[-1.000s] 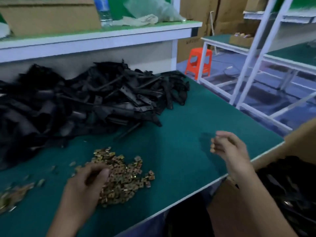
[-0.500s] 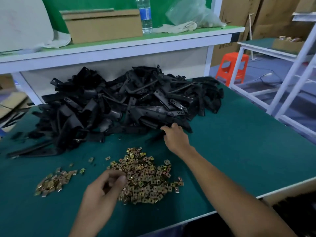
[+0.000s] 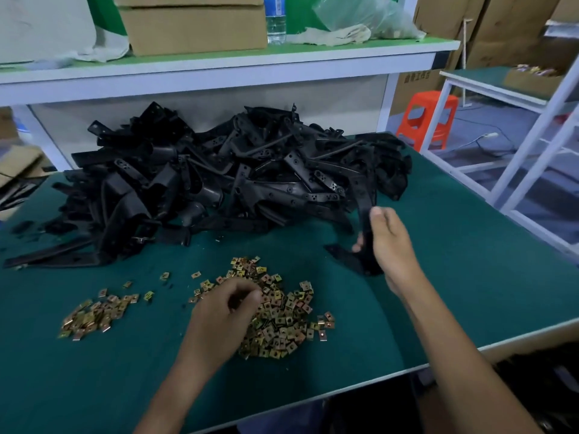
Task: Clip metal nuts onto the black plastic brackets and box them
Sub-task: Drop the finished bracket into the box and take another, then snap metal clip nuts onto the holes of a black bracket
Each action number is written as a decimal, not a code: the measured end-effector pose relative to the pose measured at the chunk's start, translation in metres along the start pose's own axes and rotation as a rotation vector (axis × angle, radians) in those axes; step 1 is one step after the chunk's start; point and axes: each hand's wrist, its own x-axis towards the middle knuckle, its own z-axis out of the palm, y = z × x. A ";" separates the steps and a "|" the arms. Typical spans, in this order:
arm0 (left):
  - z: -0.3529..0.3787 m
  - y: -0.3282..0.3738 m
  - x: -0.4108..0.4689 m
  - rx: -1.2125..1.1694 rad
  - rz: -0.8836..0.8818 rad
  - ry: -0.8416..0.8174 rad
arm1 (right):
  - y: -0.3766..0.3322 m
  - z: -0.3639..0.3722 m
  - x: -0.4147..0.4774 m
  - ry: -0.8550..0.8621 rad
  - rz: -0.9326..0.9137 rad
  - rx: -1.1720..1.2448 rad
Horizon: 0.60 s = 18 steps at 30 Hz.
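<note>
The tabletop is dark teal green with a thin white edge. The heap of brackets is plain black, and the single bracket apart from it is the same black. The nuts are brassy gold, some tinted copper or greenish. The shelf is white with a bright green top. On it, the cardboard box is tan and the bottle is clear with a blue label. The stool is orange-red.

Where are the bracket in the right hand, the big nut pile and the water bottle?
bracket (image 3: 351,262): head view, lower wide end.
big nut pile (image 3: 283,319): head view, middle of heap.
water bottle (image 3: 276,25): head view, clear body.
</note>
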 end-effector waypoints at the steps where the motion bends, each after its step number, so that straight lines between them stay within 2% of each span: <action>1: 0.006 0.003 0.006 0.044 0.036 0.005 | -0.001 -0.004 -0.005 0.067 0.033 0.023; 3: 0.022 0.009 0.020 0.181 0.131 0.003 | 0.000 -0.011 -0.015 0.105 0.125 0.102; 5: 0.039 0.015 0.035 0.357 0.223 -0.021 | 0.006 -0.016 -0.024 0.028 0.199 0.242; 10: 0.077 0.016 0.057 0.656 0.326 -0.122 | 0.012 -0.013 -0.042 -0.063 0.270 0.819; 11: 0.080 0.016 0.059 0.674 0.328 -0.146 | 0.013 -0.012 -0.045 -0.096 0.284 0.873; 18: 0.069 0.012 0.058 0.452 0.290 -0.090 | 0.039 -0.002 -0.075 -0.186 0.391 0.663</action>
